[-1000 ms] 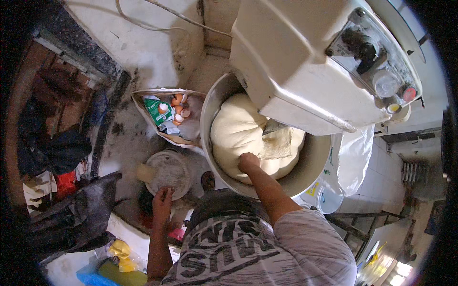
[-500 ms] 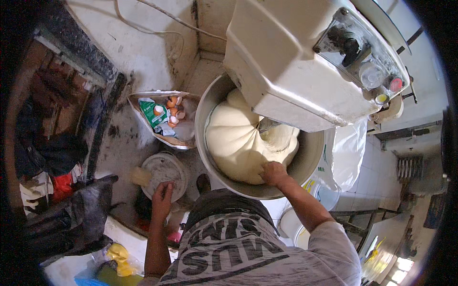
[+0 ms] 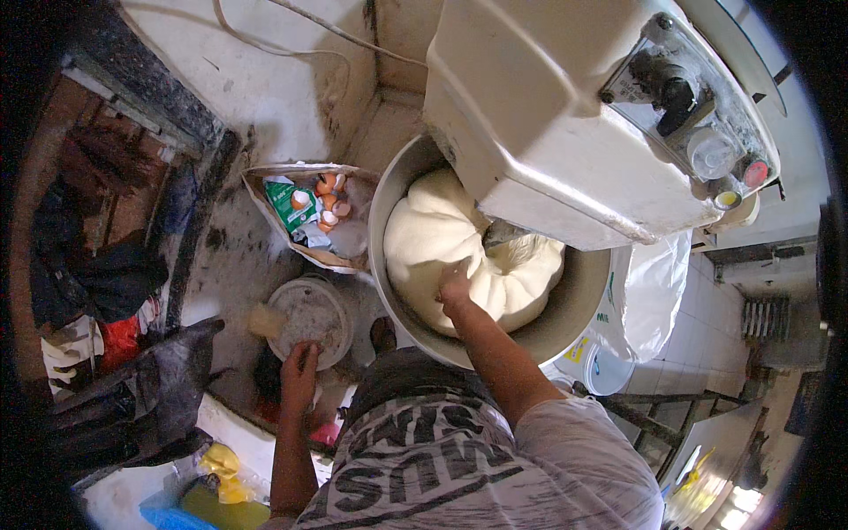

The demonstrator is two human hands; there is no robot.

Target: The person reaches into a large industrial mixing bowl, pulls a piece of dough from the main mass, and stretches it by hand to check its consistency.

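A steel bowl [image 3: 386, 274] holds pale, folded dough [image 3: 415, 230] in a ring beneath the cream mixer head [image 3: 530, 115], with part of a metal piece showing at its middle. My right hand [image 3: 455, 290] is in the bowl on the front-left of the dough, fingers bent together against it; their tips are hard to make out. My left hand [image 3: 300, 371] is low beside the bowl, over the near rim of a dusty bucket [image 3: 314, 318], holding nothing, fingers loosely bent and apart.
A paper sack [image 3: 265, 212] with eggshells and wrappers stands left of the bowl. A silvery bag [image 3: 649, 291] and a tub [image 3: 605, 371] are at right. Dark cloths [image 3: 124, 397] lie at left, cables [image 3: 327, 26] run along the wall, and a control panel [image 3: 671, 97] tops the mixer.
My right hand moved down and right along the dough, then back up and left. The dough's folds shifted, with more now at the right. My left hand stayed near the bucket.
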